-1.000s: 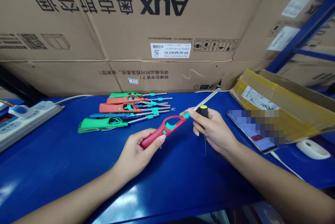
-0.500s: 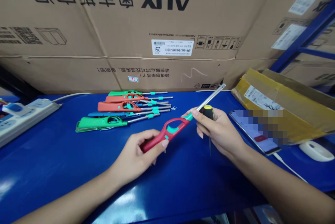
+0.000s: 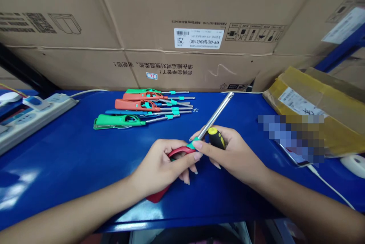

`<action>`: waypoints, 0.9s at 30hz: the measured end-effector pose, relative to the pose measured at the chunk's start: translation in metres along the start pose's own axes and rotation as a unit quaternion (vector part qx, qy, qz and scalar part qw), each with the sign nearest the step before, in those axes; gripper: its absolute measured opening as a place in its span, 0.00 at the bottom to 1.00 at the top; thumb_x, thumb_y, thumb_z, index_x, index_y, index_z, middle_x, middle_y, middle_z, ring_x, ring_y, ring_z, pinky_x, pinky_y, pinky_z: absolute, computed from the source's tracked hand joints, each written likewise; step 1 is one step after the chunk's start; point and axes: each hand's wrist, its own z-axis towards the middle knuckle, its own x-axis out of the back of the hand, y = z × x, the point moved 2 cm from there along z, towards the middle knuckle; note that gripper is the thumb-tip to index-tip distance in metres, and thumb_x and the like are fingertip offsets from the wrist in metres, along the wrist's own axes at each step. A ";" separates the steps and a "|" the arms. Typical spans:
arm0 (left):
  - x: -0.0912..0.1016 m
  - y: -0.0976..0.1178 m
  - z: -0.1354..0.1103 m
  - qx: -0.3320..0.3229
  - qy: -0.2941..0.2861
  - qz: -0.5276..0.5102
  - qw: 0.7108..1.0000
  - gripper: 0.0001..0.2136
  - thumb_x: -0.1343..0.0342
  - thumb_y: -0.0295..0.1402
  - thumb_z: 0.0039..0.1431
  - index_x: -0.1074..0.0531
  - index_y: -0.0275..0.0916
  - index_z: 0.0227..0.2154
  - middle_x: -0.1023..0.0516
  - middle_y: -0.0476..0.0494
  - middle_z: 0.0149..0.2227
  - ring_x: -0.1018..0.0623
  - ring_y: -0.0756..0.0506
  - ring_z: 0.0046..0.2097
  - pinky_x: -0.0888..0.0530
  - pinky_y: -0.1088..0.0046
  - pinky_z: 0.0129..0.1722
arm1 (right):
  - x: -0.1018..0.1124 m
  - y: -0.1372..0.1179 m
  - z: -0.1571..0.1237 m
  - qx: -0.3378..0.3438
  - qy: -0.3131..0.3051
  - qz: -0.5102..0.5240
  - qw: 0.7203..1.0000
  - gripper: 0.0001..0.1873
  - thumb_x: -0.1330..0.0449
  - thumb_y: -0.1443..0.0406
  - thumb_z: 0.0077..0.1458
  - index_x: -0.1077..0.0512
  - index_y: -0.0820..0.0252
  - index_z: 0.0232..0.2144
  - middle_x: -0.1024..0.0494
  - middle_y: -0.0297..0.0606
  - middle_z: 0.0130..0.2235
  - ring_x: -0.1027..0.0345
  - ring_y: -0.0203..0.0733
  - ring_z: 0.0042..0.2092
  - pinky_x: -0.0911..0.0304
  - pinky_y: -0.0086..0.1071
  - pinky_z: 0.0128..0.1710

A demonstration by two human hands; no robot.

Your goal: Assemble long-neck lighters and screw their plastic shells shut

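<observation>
My left hand (image 3: 159, 169) is wrapped round the red body of a long-necked gas lighter (image 3: 216, 117), whose metal tube points up and to the right. Much of the body is hidden behind my fingers; its red end shows below them. The thumb and fingertips of my right hand (image 3: 239, 156) pinch the teal collar at the base of the tube. Tucked in that same hand is a screwdriver (image 3: 217, 138) with a black and yellow handle, its shaft out of sight. Several green, orange and blue lighters (image 3: 134, 105) lie in a row behind my left hand.
A large cardboard box (image 3: 148, 11) stands along the back of the blue table (image 3: 71, 171). At left sits a white power strip (image 3: 37, 116). To the right are a taped yellow-brown carton (image 3: 336, 122), a phone on a white cable (image 3: 327, 183) and a white mouse (image 3: 353, 165).
My left hand has slid up the lighter toward its collar, covering the trigger area. The lighter now points more steeply, its body end nearer me. The screwdriver has tilted, and the view has shifted.
</observation>
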 end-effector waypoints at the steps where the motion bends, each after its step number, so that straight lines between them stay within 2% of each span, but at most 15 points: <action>1: 0.000 0.000 0.000 0.001 0.003 -0.004 1.000 0.13 0.30 0.38 0.51 0.24 0.33 0.24 0.22 0.47 0.21 0.25 0.53 0.20 0.29 0.81 0.22 | 0.000 0.000 0.000 -0.007 -0.001 0.004 1.000 0.11 0.30 0.60 0.54 0.22 0.60 0.37 0.27 0.27 0.26 0.44 0.25 0.20 0.50 0.25 0.17; 5: -0.001 -0.001 -0.001 0.001 0.002 0.008 1.000 0.14 0.31 0.39 0.53 0.24 0.33 0.24 0.22 0.46 0.21 0.26 0.52 0.20 0.29 0.80 0.22 | -0.003 0.004 -0.002 -0.030 0.003 0.035 0.999 0.12 0.28 0.59 0.50 0.21 0.59 0.35 0.28 0.28 0.25 0.44 0.27 0.19 0.52 0.25 0.16; 10: -0.001 -0.001 -0.002 0.013 -0.001 0.020 1.000 0.15 0.30 0.41 0.51 0.24 0.34 0.22 0.24 0.47 0.19 0.28 0.52 0.19 0.29 0.78 0.21 | -0.005 0.010 -0.004 -0.075 0.001 0.047 0.996 0.16 0.29 0.56 0.50 0.21 0.58 0.38 0.34 0.25 0.18 0.46 0.28 0.17 0.52 0.24 0.15; 18: 0.000 0.002 -0.004 0.007 -0.011 0.033 0.999 0.14 0.31 0.39 0.51 0.25 0.35 0.21 0.26 0.49 0.18 0.30 0.53 0.18 0.32 0.78 0.18 | -0.007 0.012 -0.004 -0.091 -0.033 0.104 0.990 0.17 0.25 0.59 0.45 0.22 0.61 0.35 0.34 0.23 0.17 0.47 0.26 0.17 0.53 0.22 0.14; 24: 0.005 0.001 0.004 0.005 -0.035 0.031 0.999 0.14 0.31 0.41 0.52 0.24 0.35 0.28 0.21 0.47 0.24 0.29 0.53 0.19 0.30 0.78 0.20 | -0.004 0.014 0.000 -0.088 -0.044 0.137 0.986 0.15 0.27 0.58 0.50 0.22 0.60 0.36 0.36 0.22 0.18 0.50 0.25 0.18 0.53 0.22 0.15; 27: 0.010 -0.002 0.009 0.015 -0.057 -0.008 0.998 0.19 0.33 0.49 0.53 0.24 0.35 0.31 0.21 0.46 0.26 0.26 0.51 0.22 0.28 0.76 0.24 | -0.001 0.012 0.001 -0.069 -0.039 0.166 0.983 0.13 0.29 0.58 0.53 0.21 0.60 0.38 0.38 0.22 0.18 0.52 0.25 0.18 0.53 0.24 0.17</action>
